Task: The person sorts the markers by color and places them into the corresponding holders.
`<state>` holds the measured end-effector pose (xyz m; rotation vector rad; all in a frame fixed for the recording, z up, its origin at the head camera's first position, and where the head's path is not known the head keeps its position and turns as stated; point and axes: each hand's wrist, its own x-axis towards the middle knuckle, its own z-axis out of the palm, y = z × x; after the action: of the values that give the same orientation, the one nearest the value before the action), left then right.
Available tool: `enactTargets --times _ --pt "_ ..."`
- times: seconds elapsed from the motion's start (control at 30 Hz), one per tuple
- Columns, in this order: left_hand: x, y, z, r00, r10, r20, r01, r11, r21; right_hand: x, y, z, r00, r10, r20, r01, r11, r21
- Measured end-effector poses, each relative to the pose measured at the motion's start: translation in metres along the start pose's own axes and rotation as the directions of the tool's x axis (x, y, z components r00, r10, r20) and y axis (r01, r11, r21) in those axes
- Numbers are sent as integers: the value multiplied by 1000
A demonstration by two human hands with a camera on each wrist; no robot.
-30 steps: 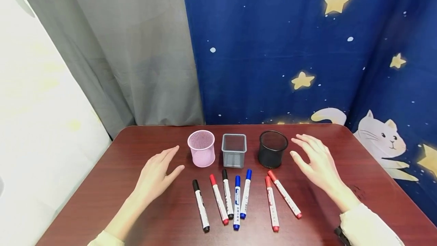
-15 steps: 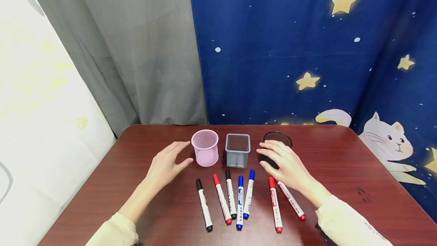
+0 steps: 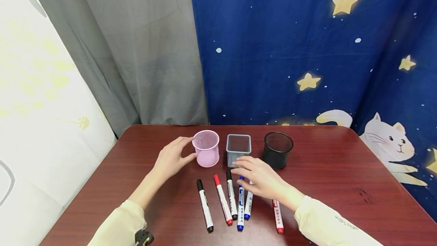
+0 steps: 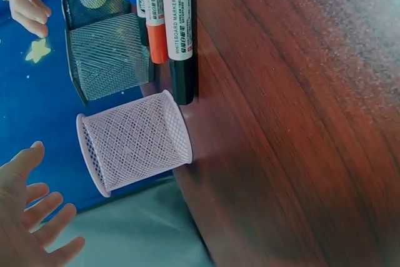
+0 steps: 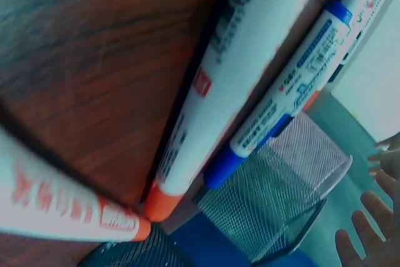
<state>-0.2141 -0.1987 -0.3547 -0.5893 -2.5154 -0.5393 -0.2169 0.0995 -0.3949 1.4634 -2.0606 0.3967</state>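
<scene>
My left hand (image 3: 175, 158) is at the left side of the pink round mesh pen cup (image 3: 206, 153), fingers spread; in the left wrist view a gap shows between the hand (image 4: 34, 217) and the pink cup (image 4: 134, 145). Over the cap ends of two blue whiteboard markers (image 3: 241, 208) hovers my right hand (image 3: 261, 177), fingers loosely extended and holding nothing. It partly covers the grey square mesh pen cup (image 3: 238, 144). A red marker (image 3: 278, 217) lies under the right forearm, its cap hidden; another red marker (image 5: 219, 98) shows in the right wrist view.
A black round mesh pen cup (image 3: 278, 149) stands at the right of the row. Left of the blue markers lie a black marker (image 3: 231, 196), a red marker (image 3: 223, 202) and another black marker (image 3: 205, 206). Curtains hang behind the table's back edge (image 3: 164, 126).
My right hand has swept left from beside the black cup, across it, to above the blue markers. My left hand has moved right, up to the pink cup. Cups and visible markers stay put.
</scene>
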Motion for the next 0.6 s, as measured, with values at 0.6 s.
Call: enactTargets --times 0.6 --pt "16 -15 12 995 -76 64 75 997 22 12 -16 32 971 -171 166 165 985 49"
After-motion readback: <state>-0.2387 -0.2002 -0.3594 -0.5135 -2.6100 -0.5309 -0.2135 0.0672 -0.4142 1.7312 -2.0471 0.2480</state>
